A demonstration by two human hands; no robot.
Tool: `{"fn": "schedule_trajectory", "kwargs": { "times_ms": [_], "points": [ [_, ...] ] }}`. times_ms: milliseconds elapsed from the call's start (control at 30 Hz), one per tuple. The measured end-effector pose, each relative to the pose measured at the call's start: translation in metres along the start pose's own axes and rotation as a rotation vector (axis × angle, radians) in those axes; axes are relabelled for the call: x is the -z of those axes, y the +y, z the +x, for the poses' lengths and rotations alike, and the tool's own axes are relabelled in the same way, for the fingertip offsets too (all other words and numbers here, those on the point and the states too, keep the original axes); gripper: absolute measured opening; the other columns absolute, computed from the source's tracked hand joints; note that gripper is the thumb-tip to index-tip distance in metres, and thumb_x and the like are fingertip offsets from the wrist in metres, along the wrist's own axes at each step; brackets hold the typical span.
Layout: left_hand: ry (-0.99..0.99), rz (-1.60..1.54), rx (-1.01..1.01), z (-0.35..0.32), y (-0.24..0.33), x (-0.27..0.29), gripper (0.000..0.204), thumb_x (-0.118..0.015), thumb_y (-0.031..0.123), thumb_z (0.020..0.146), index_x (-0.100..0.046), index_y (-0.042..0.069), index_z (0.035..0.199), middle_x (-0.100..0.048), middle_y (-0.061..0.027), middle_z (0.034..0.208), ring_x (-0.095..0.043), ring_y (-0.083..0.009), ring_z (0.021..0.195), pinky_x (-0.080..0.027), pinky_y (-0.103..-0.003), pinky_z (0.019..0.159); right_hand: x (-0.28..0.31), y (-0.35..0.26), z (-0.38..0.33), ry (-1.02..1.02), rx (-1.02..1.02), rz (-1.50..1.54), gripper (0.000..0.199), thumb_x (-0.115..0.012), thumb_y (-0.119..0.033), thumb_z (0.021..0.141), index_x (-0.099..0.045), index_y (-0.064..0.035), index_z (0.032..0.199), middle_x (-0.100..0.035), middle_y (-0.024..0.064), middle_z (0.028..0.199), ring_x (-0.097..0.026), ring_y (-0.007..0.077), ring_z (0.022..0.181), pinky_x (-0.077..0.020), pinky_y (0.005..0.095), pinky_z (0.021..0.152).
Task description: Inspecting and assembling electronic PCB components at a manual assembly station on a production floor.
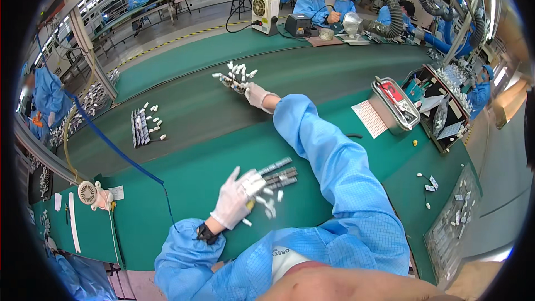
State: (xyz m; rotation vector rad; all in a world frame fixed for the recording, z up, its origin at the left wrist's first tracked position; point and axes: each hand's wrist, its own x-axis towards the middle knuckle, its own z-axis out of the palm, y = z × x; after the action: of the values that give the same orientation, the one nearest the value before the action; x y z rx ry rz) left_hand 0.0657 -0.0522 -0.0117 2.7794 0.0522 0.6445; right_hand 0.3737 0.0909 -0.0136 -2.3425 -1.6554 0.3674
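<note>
My left hand [231,200], in a white glove, is low over the green work surface with its fingers closed on several dark circuit board strips [280,178]. White connectors [267,206] on short leads hang below those strips. My right hand [260,98], gloved too, is stretched out over the dark belt. Its fingers grip the near end of a cluster of circuit board strips [231,82] with white connectors standing up from it. Whether that cluster touches the belt I cannot tell.
Another group of board strips [140,128] lies on the belt [195,108] at left. A small fan [95,195] stands left. At right are a metal tray [394,106], a perforated sheet [370,118] and a plastic bag [454,228]. A co-worker [329,3] sits across the belt.
</note>
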Motion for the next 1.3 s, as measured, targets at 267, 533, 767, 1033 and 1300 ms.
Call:
{"fn": "schedule_trajectory", "kwargs": {
  "times_ms": [267, 533, 767, 1033, 1300],
  "points": [
    [0.219, 0.039, -0.011, 0.009, -0.012, -0.007, 0.059, -0.07, 0.001, 0.052, -0.057, 0.01, 0.108, -0.053, -0.0135, 0.112, -0.056, -0.0349, 0.101, -0.048, -0.042, 0.086, -0.017, 0.028, -0.126, 0.205, 0.712, 0.022, 0.031, -0.055, -0.014, 0.077, -0.058, -0.0161, 0.108, -0.052, 0.0133, 0.119, -0.052, 0.0282, 0.109, -0.0369, 0.0439, 0.097],
    [-0.182, 0.087, 0.033, 0.003, -0.007, 0.04, 0.071, -0.081, 0.034, 0.049, -0.058, 0.014, 0.114, -0.055, -0.0094, 0.119, -0.054, -0.0311, 0.101, -0.043, -0.043, 0.082, 0.019, 0.036, -0.173, 0.268, 0.923, -0.313, 0.05, -0.067, -0.021, 0.065, -0.057, -0.024, 0.114, -0.048, 0.0072, 0.123, -0.043, 0.0303, 0.119, -0.0335, 0.052, 0.1],
    [0.2, -0.004, 0.2, -0.009, -0.018, 0.046, 0.052, -0.071, 0.035, 0.073, -0.058, 0.008, 0.116, -0.055, -0.0118, 0.119, -0.053, -0.0296, 0.107, -0.04, -0.04, 0.092, 0.036, 0.047, -0.179, 0.016, 0.734, -0.172, 0.068, -0.072, -0.008, 0.062, -0.047, -0.0163, 0.125, -0.05, 0.0069, 0.122, -0.045, 0.0299, 0.119, -0.0377, 0.0436, 0.098],
    [0.285, -0.163, 0.267, 0.006, -0.033, 0.035, 0.036, -0.063, 0.026, 0.084, -0.057, 0.006, 0.114, -0.056, -0.0175, 0.118, -0.054, -0.0332, 0.108, -0.043, -0.039, 0.091, 0.016, 0.05, -0.166, 0.16, 0.359, -0.014, 0.038, -0.06, -0.016, 0.083, -0.053, -0.0122, 0.12, -0.053, 0.0116, 0.121, -0.05, 0.0304, 0.112, -0.0443, 0.038, 0.091],
    [0.268, -0.114, 0.317, 0.006, -0.036, 0.032, 0.03, -0.059, 0.012, 0.084, -0.058, 0.007, 0.114, -0.055, -0.0147, 0.121, -0.054, -0.0296, 0.109, -0.046, -0.036, 0.09, -0.02, 0.052, -0.149, 0.372, 0.361, 0.0, 0.014, -0.067, -0.012, 0.068, -0.067, -0.013, 0.082, -0.061, 0.0062, 0.107, -0.055, 0.0271, 0.106, -0.0475, 0.036, 0.083]
  ]
}}
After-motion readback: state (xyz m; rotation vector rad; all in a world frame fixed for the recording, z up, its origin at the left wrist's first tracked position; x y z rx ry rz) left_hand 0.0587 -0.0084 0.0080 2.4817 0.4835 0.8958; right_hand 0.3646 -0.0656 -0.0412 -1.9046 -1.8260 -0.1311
